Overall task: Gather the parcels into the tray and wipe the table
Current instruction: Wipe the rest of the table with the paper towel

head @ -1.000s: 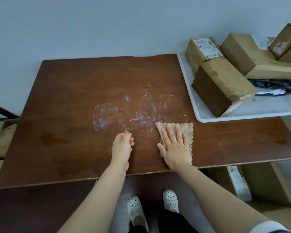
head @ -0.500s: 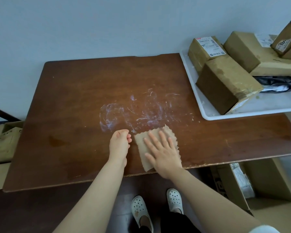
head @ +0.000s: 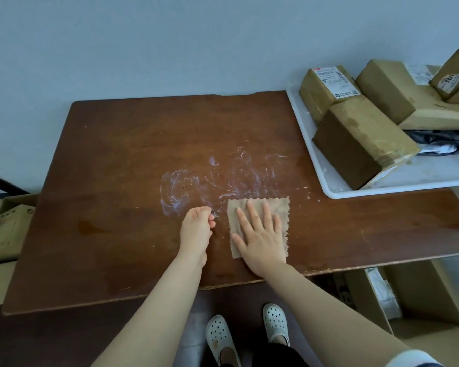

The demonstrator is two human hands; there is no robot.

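Wiping step, parcels [head: 361, 144] already held in tray [head: 310, 144], well right of hands. Cloth [head: 257, 205] is pressed flat under right hand [head: 260, 234], fingers spread, not gripped. Left hand [head: 196, 229] rests loosely clenched on bench [head: 117, 168], empty. White smears [head: 210, 178] lie just beyond fingertips; even palm pressure w/ overlapping strokes is advised.

1. Soft, even light across the brown table [head: 133, 144], no hard glare.
2. Faint sheen on the white smears [head: 212, 178] (they catch the light).
3. Wide-angle bend: the table's edges curve and lean outward.
4. Dim underneath, by the shoes [head: 247, 332].
5. Slightly soft focus all over, corners included.
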